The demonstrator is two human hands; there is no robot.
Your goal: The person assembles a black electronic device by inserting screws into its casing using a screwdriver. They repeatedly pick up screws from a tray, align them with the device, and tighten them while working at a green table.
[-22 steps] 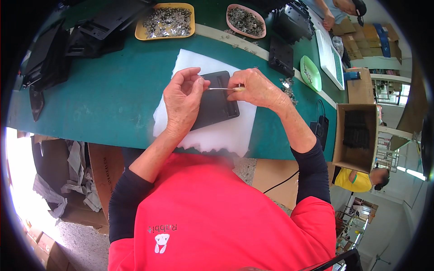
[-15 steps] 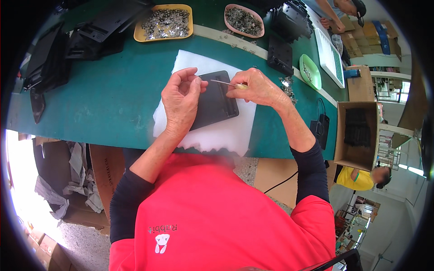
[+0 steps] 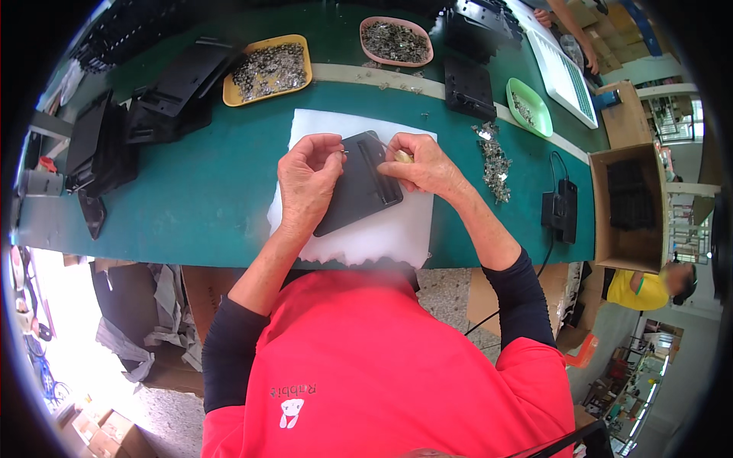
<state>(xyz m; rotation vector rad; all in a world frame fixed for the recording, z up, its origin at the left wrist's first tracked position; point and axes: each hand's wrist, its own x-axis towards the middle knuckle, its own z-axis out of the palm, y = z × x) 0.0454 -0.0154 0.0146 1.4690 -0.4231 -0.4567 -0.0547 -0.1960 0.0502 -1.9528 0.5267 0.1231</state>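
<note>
A black plastic panel [image 3: 353, 202] with a long raised slot lies tilted on a white foam sheet [image 3: 412, 240]. Over the panel's left edge, my left hand [image 3: 308, 183] pinches a tiny metal piece [image 3: 344, 152] between thumb and fingertips; its exact kind is too small to make out. My right hand [image 3: 429, 164] is at the panel's right side, closed round the pale yellow handle of a thin screwdriver [image 3: 403, 156]. The screwdriver's slim shaft points up and left over the panel, and its tip is hard to see.
Small metal parts fill a yellow tray [image 3: 307, 75], a pink tray [image 3: 365, 53] and a green tray [image 3: 544, 122]. More lie in a loose pile [image 3: 496, 164] on the green table [image 3: 206, 206]. Black panels [image 3: 172, 91] stack at left; a black adapter [image 3: 563, 210] sits at right near a cardboard box [image 3: 603, 221].
The view has shifted slightly. My right hand has drawn closer to the panel, and the screwdriver shaft now slants more upward. The tiny piece in my left fingertips now shows.
</note>
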